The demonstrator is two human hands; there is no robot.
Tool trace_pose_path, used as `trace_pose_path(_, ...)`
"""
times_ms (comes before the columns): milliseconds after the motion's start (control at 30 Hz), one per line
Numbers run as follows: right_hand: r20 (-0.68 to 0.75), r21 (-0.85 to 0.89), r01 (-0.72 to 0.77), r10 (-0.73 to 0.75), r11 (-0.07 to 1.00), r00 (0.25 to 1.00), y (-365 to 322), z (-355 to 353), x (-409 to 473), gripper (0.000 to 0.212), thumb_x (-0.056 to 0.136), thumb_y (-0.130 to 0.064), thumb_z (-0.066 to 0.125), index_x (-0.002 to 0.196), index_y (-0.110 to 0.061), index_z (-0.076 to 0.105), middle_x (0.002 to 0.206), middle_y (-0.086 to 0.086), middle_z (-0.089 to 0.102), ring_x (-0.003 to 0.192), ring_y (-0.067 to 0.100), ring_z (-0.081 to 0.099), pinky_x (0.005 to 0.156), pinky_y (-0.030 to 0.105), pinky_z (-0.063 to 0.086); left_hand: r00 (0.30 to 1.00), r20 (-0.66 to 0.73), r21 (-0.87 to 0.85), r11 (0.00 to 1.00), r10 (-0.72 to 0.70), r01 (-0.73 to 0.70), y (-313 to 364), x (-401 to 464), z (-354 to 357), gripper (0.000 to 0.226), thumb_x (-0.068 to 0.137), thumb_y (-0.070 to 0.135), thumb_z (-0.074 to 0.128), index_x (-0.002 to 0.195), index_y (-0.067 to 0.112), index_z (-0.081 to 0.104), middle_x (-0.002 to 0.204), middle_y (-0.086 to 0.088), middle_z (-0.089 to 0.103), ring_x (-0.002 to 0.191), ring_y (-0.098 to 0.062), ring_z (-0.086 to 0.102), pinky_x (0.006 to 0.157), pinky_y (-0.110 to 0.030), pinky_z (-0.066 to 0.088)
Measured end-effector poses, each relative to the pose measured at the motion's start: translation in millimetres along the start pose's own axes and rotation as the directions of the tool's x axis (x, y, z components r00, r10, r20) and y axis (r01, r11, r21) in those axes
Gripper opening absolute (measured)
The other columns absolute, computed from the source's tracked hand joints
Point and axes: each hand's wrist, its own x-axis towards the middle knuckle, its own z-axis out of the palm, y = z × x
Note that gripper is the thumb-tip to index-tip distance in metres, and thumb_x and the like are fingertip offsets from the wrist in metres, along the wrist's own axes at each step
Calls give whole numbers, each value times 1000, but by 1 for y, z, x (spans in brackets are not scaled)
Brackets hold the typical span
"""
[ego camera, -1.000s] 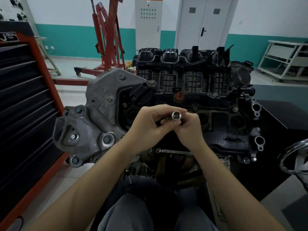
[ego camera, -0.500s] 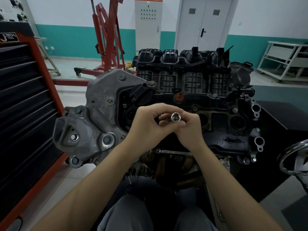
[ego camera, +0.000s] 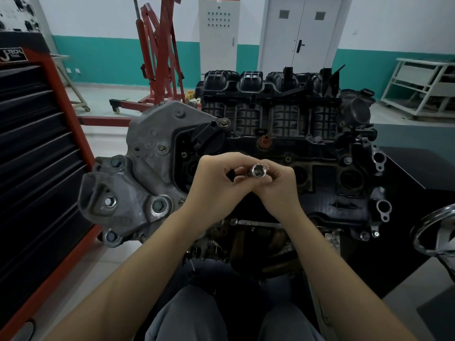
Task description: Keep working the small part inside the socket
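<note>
A shiny metal socket [ego camera: 257, 171] points its open end at the camera, held up in front of a black engine [ego camera: 283, 134]. My right hand [ego camera: 277, 190] curls its fingers round the socket from below and the right. My left hand [ego camera: 216, 185] closes round a dark part joined to the socket's left end; most of that part is hidden by the fingers. Both hands meet over the engine's near face, to the right of its grey cast metal cover [ego camera: 138, 173].
A black and orange tool cabinet [ego camera: 37, 156] stands close on the left. Behind the engine stands a red engine hoist [ego camera: 157, 57]. A chrome wheel [ego camera: 433, 232] is at the right edge, white shelving [ego camera: 423, 87] at the far right. My knees [ego camera: 221, 316] are below.
The socket and both hands have sunk slightly in the view, and the left fingers have shifted a little round the dark part. Nothing else has moved.
</note>
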Motion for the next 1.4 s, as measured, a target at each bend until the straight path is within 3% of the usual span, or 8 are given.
trace_pose_path(200, -10, -41, -10, 9, 999, 1000, 0, -2, -1, 20, 78, -16, 72, 96, -9, 71, 90, 1, 73, 90, 18, 71, 81, 36, 56, 991, 132, -117, 992, -30, 46, -1, 0, -1, 24, 85, -4, 66, 108, 2, 70, 104, -12, 72, 103, -22, 69, 94, -44, 53)
trace_pose_path(367, 2, -3, -14, 14, 1000, 1000, -1, 0, 0, 20, 76, -1, 75, 90, -14, 72, 87, 2, 74, 86, 24, 71, 79, 45, 56, 1000, 8, -1, 1000, 16, -16, -2, -1, 1, 20, 77, 1, 78, 94, 9, 74, 89, -5, 74, 89, -15, 70, 87, -37, 55)
trace_pose_path(567, 14, -94, 29, -28, 995, 1000, -1, -1, -1, 22, 81, -5, 69, 103, -10, 69, 94, -4, 71, 92, 9, 69, 82, 23, 52, 998, 54, -139, 989, -41, 48, -4, -2, -1, 24, 82, -4, 67, 104, 6, 71, 99, -10, 74, 99, -21, 70, 91, -38, 54)
trace_pose_path(733, -31, -51, -33, 32, 998, 999, 0, 1, 0, 18, 77, 5, 73, 92, -5, 72, 88, 7, 73, 86, 24, 71, 80, 43, 56, 1000, -12, -25, 999, -24, 24, -2, -1, -1, 20, 77, 2, 78, 95, 8, 74, 94, -2, 74, 94, -13, 70, 89, -26, 53)
trace_pose_path(967, 2, -122, 52, -52, 991, 999, -2, 0, -1, 24, 81, -6, 68, 103, -16, 66, 93, -15, 68, 90, -1, 67, 79, 14, 49, 993, 82, -158, 982, -89, 101, -2, -1, -3, 26, 84, -9, 66, 107, 0, 70, 103, -14, 73, 102, -21, 69, 95, -37, 53)
trace_pose_path(1133, -39, -50, -16, 14, 999, 999, 0, 2, -1, 16, 76, 6, 74, 90, -1, 72, 87, 8, 73, 86, 24, 71, 79, 41, 56, 999, -7, -55, 998, -39, 38, -1, -1, -1, 21, 75, -2, 79, 94, 5, 74, 91, -6, 74, 92, -15, 70, 88, -31, 55)
trace_pose_path(1233, -14, -54, 16, -17, 998, 1000, -1, 0, -1, 21, 77, 4, 73, 93, -10, 70, 88, -1, 73, 87, 18, 70, 78, 33, 55, 999, -27, -50, 999, -23, 22, 0, -1, 0, 21, 75, 1, 79, 92, 12, 75, 90, -1, 75, 90, -11, 71, 86, -26, 55)
trace_pose_path(1400, 0, -77, 5, -5, 997, 1000, 1, -2, -2, 19, 79, -4, 70, 98, -6, 71, 91, -2, 72, 91, 14, 70, 81, 30, 54, 993, 112, -153, 987, -35, 52, 0, -1, -2, 23, 82, -7, 68, 102, 3, 72, 100, -12, 73, 101, -22, 69, 94, -40, 54)
